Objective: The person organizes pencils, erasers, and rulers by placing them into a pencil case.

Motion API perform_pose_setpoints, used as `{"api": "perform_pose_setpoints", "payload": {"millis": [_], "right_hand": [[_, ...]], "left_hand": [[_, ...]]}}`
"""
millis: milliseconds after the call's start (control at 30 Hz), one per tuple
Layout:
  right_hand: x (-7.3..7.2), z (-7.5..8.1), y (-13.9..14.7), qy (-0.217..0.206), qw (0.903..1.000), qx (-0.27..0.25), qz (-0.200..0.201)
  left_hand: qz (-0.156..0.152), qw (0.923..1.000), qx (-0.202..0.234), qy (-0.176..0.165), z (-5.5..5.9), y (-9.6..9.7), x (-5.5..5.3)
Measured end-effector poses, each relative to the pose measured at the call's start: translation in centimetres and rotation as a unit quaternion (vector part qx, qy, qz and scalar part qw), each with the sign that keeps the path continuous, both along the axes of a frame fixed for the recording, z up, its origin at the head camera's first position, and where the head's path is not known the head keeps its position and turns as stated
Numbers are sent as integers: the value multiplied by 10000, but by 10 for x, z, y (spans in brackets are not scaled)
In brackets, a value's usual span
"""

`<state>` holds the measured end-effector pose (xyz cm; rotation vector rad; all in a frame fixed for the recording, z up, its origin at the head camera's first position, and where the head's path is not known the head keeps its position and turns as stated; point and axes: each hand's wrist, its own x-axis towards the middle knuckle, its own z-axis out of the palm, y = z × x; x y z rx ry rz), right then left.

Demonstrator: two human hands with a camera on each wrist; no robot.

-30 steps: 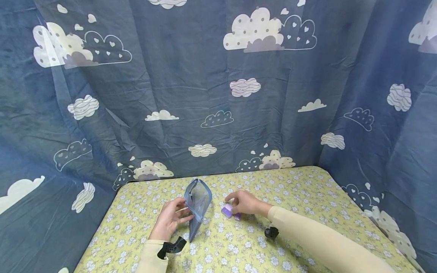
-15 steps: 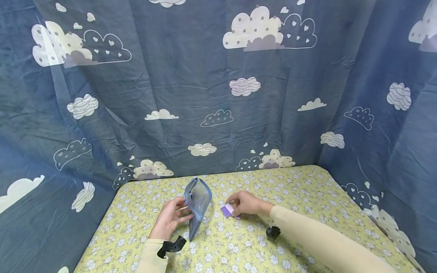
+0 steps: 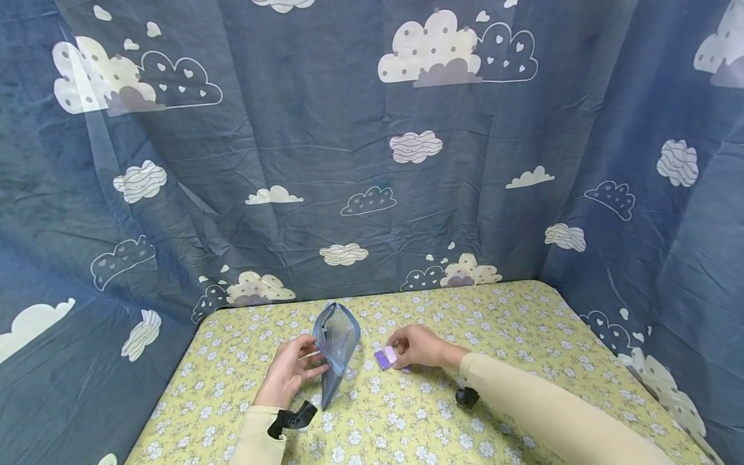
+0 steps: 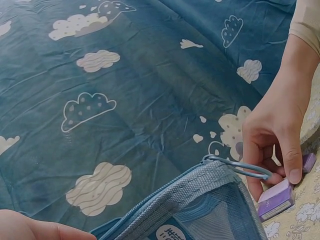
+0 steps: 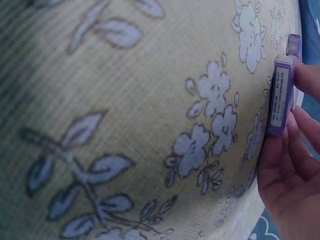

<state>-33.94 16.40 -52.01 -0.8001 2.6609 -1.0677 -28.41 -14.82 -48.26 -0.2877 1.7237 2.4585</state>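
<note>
My left hand holds a blue zip pouch by its near side, the pouch standing with its mouth spread. Mesh, a zip edge and a loop pull show in the left wrist view. To the right, my right hand pinches a small purple-and-lilac block, which looks like an eraser in a sleeve, between thumb and fingers at the cloth. A printed label covers one side of it. Beside it lies a second purple piece, partly hidden by the hand in the head view.
A yellow floral cloth covers the table. Dark blue curtains with cloud prints hang at the back and on both sides. Black wrist cameras are worn on both arms.
My right hand has shifted slightly and its fingers have closed in on the purple block, which has turned a little and moved slightly left. The left hand and pouch have stayed put.
</note>
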Motion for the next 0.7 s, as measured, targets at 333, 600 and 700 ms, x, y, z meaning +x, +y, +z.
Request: {"api": "perform_pose_setpoints", "payload": {"millis": [333, 600, 700], "right_hand": [[1, -1, 5, 196, 9997, -139, 57], [-1, 1, 4, 194, 9993, -313, -69], [-3, 1, 3, 146, 9986, -472, -167]], "left_hand": [[68, 10000, 59, 1, -2, 1, -1], [31, 10000, -38, 3, -1, 0, 0], [-2, 10000, -62, -1, -1, -1, -1]]}}
